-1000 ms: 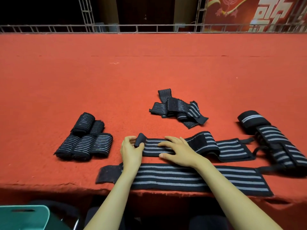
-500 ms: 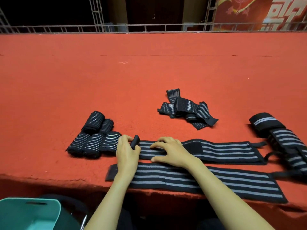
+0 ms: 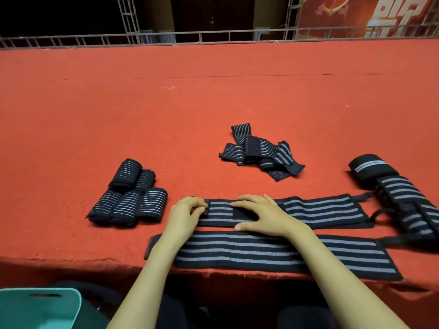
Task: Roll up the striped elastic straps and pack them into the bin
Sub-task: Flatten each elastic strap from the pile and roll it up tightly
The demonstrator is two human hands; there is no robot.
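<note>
Rolling step, barely begun. The left hand (image 3: 186, 213) pinches the left end of the flat black grey-striped elastic strap (image 3: 320, 210) on the red carpeted counter (image 3: 213, 103). The right hand (image 3: 263, 216), fingers flat, presses the strap down just beside it. Next move is probably a tight roll rightward with the edges kept aligned. The teal plastic bin (image 3: 40, 307) sits lower left, below the counter edge.

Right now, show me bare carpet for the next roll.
Free: carpet between the rolled straps and the loose pile, and beyond it to the railing. Crowded: near edge, with left hand, right hand, held strap, front strap, side bundle.
</note>
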